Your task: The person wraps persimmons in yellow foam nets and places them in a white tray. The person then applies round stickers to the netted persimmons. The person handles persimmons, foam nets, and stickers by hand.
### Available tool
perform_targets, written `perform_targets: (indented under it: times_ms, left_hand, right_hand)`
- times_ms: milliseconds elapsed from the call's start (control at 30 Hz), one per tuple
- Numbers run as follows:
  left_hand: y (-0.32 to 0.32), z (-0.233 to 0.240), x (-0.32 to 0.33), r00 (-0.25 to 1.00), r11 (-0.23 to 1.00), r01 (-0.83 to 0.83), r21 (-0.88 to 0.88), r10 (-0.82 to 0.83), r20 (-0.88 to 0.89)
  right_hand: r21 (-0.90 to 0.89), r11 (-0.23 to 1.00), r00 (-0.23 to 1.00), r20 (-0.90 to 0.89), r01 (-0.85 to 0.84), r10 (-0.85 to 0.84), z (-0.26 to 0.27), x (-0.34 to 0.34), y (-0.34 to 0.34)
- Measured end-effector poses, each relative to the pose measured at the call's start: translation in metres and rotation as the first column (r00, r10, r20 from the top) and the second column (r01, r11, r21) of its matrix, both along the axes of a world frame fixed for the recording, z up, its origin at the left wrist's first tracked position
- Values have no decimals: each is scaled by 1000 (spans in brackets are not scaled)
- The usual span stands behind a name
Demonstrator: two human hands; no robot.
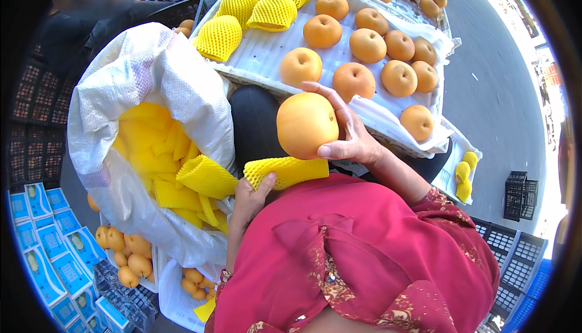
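Observation:
My right hand [348,135] holds a large round orange-brown pear [303,126] above my lap, its fingers around the fruit's right side. Just below, my left hand [257,192] pinches a flattened yellow foam net sleeve [291,172] between thumb and fingers. Another foam sleeve [207,177] lies at the left hand's left side, at the mouth of a white woven sack [109,105] full of yellow foam sleeves. In front, a lined tray [277,53] holds several bare pears [353,81] at its middle and right, and several pears in yellow foam nets [272,12] at its upper left.
More pears sit in crates [154,260] at the lower left, beside stacked blue printed boxes [50,246]. Black plastic crates [34,119] stand at far left, near a person in dark clothes [68,37]. A second tray [448,23] lies beyond. A small black crate [516,195] stands on the pavement at right.

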State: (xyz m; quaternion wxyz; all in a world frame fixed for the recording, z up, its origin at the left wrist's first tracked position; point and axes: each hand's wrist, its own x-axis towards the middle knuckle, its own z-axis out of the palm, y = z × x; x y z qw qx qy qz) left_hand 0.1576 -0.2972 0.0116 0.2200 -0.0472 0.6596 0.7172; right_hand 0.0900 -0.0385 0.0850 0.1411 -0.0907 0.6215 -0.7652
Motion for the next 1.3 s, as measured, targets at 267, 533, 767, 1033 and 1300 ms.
perform_targets:
  times_ms: [267, 533, 767, 1033, 1300]
  left_hand:
    - [10, 37, -20, 993, 843, -103, 528, 58, 102]
    - [56, 59, -46, 982, 854, -145, 500, 186, -32]
    - [44, 33, -42, 992, 571, 116, 813, -107, -67]
    - [48, 20, -41, 994, 527, 88, 845, -104, -39]
    - [57, 1, -27, 984, 375, -76, 924, 176, 9]
  right_hand:
    - [271, 950, 952, -297, 155, -71, 14, -5, -11]
    - [588, 776, 882, -462, 229, 89, 12, -16, -33]
    - [127, 986, 948, 285, 110, -142, -2, -30, -17]
    - [-913, 404, 762, 220, -60, 609, -37, -32, -27]
    - [-317, 943, 884, 464, 98, 64, -11, -24, -26]
